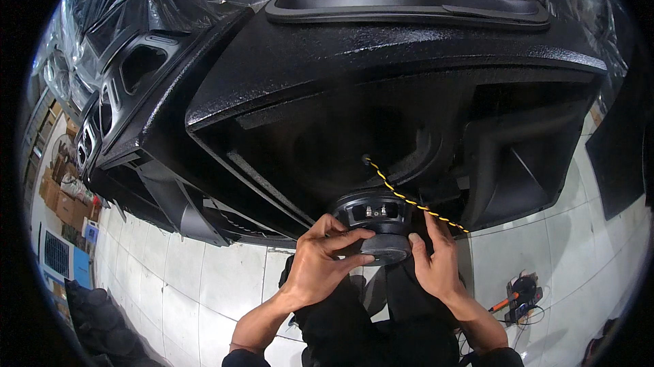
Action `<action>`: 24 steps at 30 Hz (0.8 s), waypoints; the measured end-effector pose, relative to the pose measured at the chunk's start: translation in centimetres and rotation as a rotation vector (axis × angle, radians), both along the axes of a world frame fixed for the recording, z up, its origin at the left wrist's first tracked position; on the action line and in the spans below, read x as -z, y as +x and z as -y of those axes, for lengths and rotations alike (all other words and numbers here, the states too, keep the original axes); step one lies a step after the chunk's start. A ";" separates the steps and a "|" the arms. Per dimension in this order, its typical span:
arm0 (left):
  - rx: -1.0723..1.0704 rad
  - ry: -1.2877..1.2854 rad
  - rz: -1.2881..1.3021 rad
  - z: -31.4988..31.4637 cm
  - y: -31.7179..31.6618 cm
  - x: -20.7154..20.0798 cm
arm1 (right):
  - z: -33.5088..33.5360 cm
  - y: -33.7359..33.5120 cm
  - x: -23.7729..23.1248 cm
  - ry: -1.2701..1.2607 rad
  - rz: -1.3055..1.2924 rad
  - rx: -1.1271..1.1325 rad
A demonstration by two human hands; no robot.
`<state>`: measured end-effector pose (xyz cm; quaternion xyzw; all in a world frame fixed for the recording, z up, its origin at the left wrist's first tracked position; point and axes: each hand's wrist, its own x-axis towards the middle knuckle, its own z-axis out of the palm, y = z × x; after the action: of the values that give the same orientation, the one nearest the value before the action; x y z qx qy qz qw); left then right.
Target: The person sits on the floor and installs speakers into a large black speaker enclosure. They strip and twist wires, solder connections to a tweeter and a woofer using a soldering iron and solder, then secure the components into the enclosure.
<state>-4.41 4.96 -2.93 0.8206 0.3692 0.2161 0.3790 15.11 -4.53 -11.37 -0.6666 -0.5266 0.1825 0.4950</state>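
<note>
A round black speaker driver (pixel 385 247) is held between my two hands, its magnet end towards me and two metal terminals showing on its frame. My left hand (pixel 325 261) grips its left side, with thumb and fingertips on the magnet. At the right side my right hand (pixel 438 258) steadies it, the thumb by the magnet and the fingers reaching up along the frame, partly hidden. A twisted yellow-and-black wire (pixel 402 195) comes out of the dark front of a large black speaker cabinet (pixel 259 88) and passes over my right fingertips.
More black cabinets (pixel 116 105) stand in a row at the left. A horn (pixel 514 169) fills the cabinet's right part. On the tiled floor (pixel 184 285) lies an orange-handled tool (pixel 504 302) by a dark case. Cardboard boxes (pixel 68 210) and dark round parts (pixel 102 319) are at the left.
</note>
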 end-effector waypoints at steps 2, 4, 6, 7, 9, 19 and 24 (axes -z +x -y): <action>-0.005 0.054 -0.030 0.1 0.2 -0.5 | -0.2 0.0 0.1 0.047 0.026 -0.002; -0.007 0.066 -0.008 0.1 0.1 -0.2 | -0.3 0.1 0.1 0.051 0.029 -0.011; -0.034 0.061 -0.003 0.3 0.4 -0.1 | -0.6 0.4 -0.2 0.011 0.008 -0.031; -0.066 0.020 0.008 0.2 0.6 0.0 | -0.9 0.5 -0.1 0.002 -0.026 -0.033; -0.059 0.044 0.015 0.3 0.6 0.2 | -0.8 0.5 0.2 -0.003 -0.006 -0.032; -0.088 -0.018 0.083 0.6 0.1 1.3 | -0.8 0.3 0.6 -0.042 0.032 -0.020; -0.070 0.128 0.137 0.6 0.2 2.9 | -1.1 0.1 0.9 -0.037 0.083 0.058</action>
<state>-4.25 4.41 -5.81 0.8129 0.3565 0.3081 0.3423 15.20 -3.44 -12.23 -0.6976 -0.5236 0.1501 0.4656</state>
